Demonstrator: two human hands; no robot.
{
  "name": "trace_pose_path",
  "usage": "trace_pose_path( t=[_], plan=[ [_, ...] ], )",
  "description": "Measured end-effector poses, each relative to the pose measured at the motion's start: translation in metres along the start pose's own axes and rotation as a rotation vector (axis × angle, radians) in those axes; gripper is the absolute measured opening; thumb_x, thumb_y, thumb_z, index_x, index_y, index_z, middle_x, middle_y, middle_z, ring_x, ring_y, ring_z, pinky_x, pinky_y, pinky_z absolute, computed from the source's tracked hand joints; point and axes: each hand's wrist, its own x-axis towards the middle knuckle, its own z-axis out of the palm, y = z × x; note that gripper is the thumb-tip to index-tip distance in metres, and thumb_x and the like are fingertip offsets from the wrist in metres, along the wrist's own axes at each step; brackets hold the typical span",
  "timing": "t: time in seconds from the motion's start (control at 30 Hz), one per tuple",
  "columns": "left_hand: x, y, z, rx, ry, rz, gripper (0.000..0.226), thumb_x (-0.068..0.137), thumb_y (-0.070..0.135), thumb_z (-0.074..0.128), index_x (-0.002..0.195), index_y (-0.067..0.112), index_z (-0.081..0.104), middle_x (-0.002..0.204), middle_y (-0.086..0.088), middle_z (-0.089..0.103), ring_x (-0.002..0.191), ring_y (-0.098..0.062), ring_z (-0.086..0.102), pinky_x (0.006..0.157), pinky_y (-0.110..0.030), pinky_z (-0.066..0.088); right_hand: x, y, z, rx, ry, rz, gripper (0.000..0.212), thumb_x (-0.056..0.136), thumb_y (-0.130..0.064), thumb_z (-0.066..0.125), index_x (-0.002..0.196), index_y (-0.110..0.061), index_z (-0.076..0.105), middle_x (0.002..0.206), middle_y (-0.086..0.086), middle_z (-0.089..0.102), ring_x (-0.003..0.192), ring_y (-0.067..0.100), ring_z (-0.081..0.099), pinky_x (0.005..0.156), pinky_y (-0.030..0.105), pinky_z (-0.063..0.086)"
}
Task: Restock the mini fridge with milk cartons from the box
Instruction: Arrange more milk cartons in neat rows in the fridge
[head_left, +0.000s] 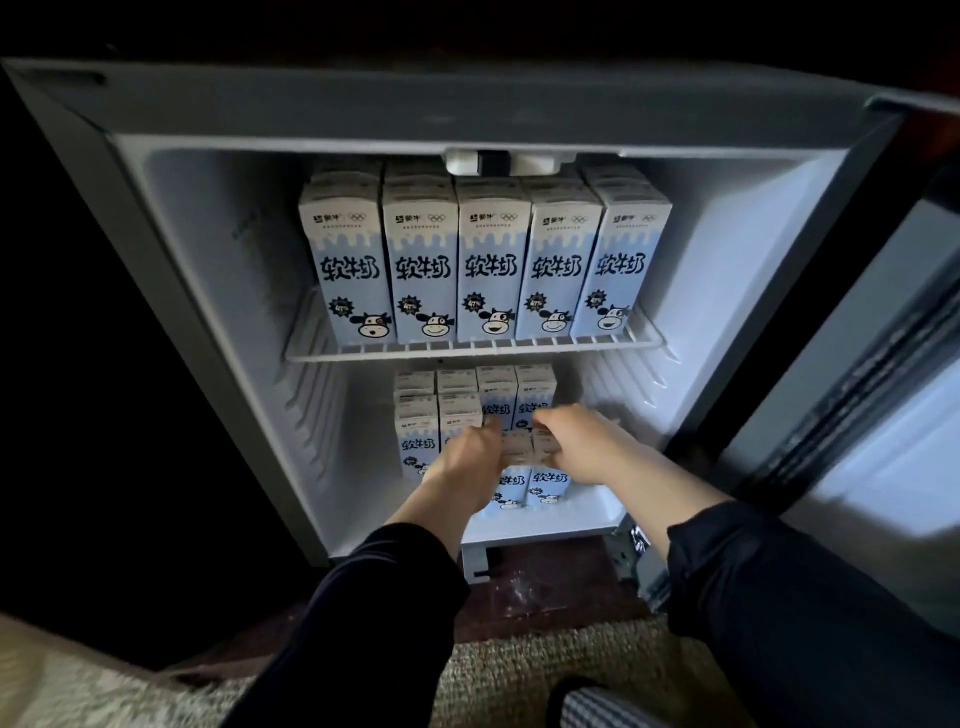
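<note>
The open mini fridge (218, 291) fills the view. Several blue-and-white milk cartons (492, 265) with a cow picture stand in rows on the wire shelf (467, 349). More cartons (418, 415) stand on the lower floor of the fridge. My left hand (467, 460) and my right hand (576, 441) reach into the lower compartment and grip two front cartons (548, 480) by their tops, side by side. The box is out of view.
The fridge door (852, 374) stands open at the right. Free space shows on the lower floor to the left and right of the cartons. A woven rug (519, 675) and a checked slipper (597, 709) lie below me.
</note>
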Motion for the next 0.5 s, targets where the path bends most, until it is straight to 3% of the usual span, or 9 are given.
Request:
trace_pose_path(
  t=[0.23,0.3,0.43,0.5],
  plan=[
    [0.002,-0.003,0.008,-0.101,0.056,0.017,0.032,0.098,0.017,0.043,0.129,0.010,0.034,0.113,-0.017,0.063,0.096,-0.031,0.063,0.080,-0.036,0.054,0.005,0.014,0.011,0.200,0.075,-0.001,0.041,0.085,-0.008,0.063,0.124,-0.019,0.054,0.121,0.003,0.055,0.095,0.018,0.060,0.079,0.030,0.051],
    [-0.001,-0.003,0.009,-0.158,0.075,-0.003,0.036,0.097,0.019,0.046,0.129,0.012,0.030,0.111,-0.016,0.064,0.093,-0.031,0.064,0.077,-0.040,0.056,0.006,0.014,0.015,0.252,0.061,0.032,0.051,0.082,-0.014,0.068,0.129,-0.021,0.049,0.121,0.005,0.053,0.096,0.021,0.060,0.078,0.031,0.051],
    [-0.006,0.000,0.010,-0.290,0.149,-0.070,0.036,0.094,0.021,0.053,0.118,0.007,0.029,0.110,-0.017,0.064,0.094,-0.033,0.064,0.075,-0.040,0.054,0.004,0.010,0.021,0.318,0.033,0.139,0.088,0.071,-0.027,0.078,0.142,-0.025,0.025,0.122,0.008,0.057,0.105,0.028,0.061,0.086,0.047,0.054],
    [-0.006,0.001,0.012,-0.270,0.143,-0.117,0.036,0.093,0.027,0.054,0.114,0.005,0.034,0.110,-0.017,0.063,0.097,-0.033,0.063,0.074,-0.038,0.050,0.003,0.008,0.022,0.383,0.076,0.171,0.089,0.069,-0.030,0.080,0.139,-0.024,0.026,0.117,0.008,0.061,0.100,0.027,0.063,0.078,0.045,0.058]
  ],
)
